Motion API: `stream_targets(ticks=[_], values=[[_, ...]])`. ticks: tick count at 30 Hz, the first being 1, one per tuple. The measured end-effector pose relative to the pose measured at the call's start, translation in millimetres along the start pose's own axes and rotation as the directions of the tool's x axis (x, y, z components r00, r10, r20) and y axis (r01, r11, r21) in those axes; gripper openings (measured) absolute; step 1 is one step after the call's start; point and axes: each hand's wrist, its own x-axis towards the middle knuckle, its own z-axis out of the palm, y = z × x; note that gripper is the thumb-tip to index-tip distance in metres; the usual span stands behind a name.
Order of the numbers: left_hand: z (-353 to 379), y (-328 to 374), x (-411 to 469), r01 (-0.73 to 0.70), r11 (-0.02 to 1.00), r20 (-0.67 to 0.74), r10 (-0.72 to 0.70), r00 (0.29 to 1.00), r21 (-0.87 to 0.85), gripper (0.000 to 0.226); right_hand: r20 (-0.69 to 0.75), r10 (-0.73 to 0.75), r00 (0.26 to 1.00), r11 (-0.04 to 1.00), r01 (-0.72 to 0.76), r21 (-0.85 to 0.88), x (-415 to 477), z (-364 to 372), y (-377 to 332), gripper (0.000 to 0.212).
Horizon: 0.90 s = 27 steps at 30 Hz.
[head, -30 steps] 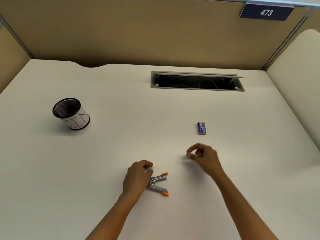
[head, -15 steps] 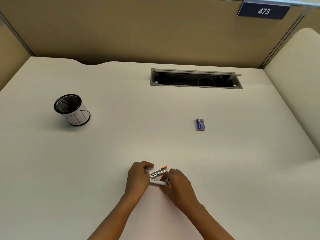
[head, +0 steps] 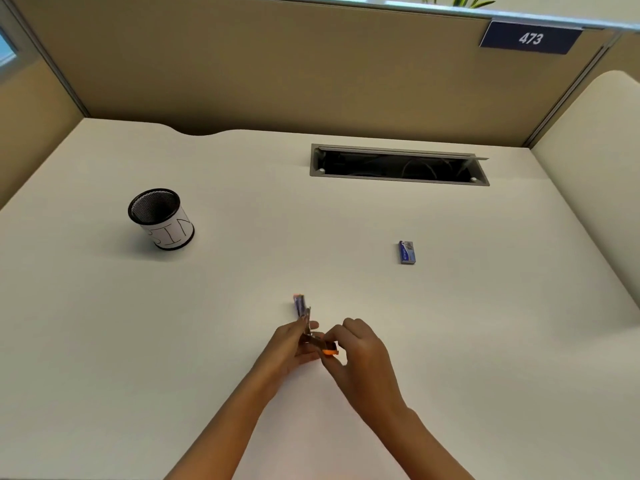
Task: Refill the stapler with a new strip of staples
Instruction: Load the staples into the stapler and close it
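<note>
A small grey stapler (head: 300, 305) with orange tips is held open above the white desk (head: 346, 237), one arm pointing away from me and the other toward the right. My left hand (head: 289, 348) grips its hinge end. My right hand (head: 360, 351) pinches the lower arm near its orange tip (head: 329, 351). Whether a staple strip sits between the fingers is hidden. A small blue staple box (head: 406, 252) lies flat on the desk, far to the right and beyond both hands.
A black mesh pen cup (head: 160, 218) with a white label stands at the left. A grey cable slot (head: 398, 165) is set into the desk's back edge. Tan partition walls (head: 277, 71) enclose the desk, with a sign reading 473 (head: 530, 38).
My right hand came in from the right and took hold of the stapler's lower arm. Both hands lifted the stapler off the desk and swung its upper arm to point away.
</note>
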Motion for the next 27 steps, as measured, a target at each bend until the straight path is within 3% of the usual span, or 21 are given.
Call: stream_targets(ticks=[3, 10, 13, 15, 18, 20, 23, 25, 27], values=[[2, 3, -1, 0.029, 0.974, 0.078, -0.012, 0.997, -0.224, 0.038, -0.048, -0.065, 0.997, 0.997, 0.063, -0.045, 5, -10, -10, 0.022], [10, 25, -12, -0.004, 0.892, 0.087, 0.049, 0.995, -0.452, 0.031, 0.039, -0.173, 0.984, 0.981, 0.176, -0.084, -4, -16, -23, 0.018], [8, 31, -13, -0.013, 0.887, 0.072, 0.052, 0.996, -0.461, 0.029, 0.187, -0.070, 0.980, 0.998, 0.069, 0.012, -9, -19, -27, 0.030], [6, 34, -15, -0.038, 0.920, 0.033, 0.055, 0.998, -0.389, 0.027, 0.265, -0.010, 0.964, 0.984, -0.037, 0.171, -10, -24, -32, 0.038], [4, 40, -18, -0.039, 0.949, 0.027, 0.050, 0.998, -0.314, 0.027, 0.201, 0.144, 0.969, 0.881, -0.218, 0.419, -9, -31, -36, 0.017], [3, 42, -21, -0.004, 0.955, 0.043, 0.018, 0.999, -0.296, 0.036, 0.183, 0.364, 0.913, 0.788, -0.406, 0.462, -7, -30, -31, 0.014], [3, 43, -27, 0.006, 0.977, 0.012, -0.003, 1.000, -0.214, 0.047, 0.351, 0.629, 0.693, 0.533, -0.714, 0.454, -4, -30, -15, 0.015], [3, 43, -31, -0.013, 0.986, -0.002, 0.013, 1.000, -0.165, 0.048, 0.494, 0.642, 0.587, 0.425, -0.808, 0.408, -6, -31, -5, 0.015], [5, 43, -35, -0.024, 0.988, 0.003, 0.025, 1.000, -0.152, 0.043, 0.561, 0.604, 0.566, 0.362, -0.822, 0.440, -11, -30, -1, 0.013]])
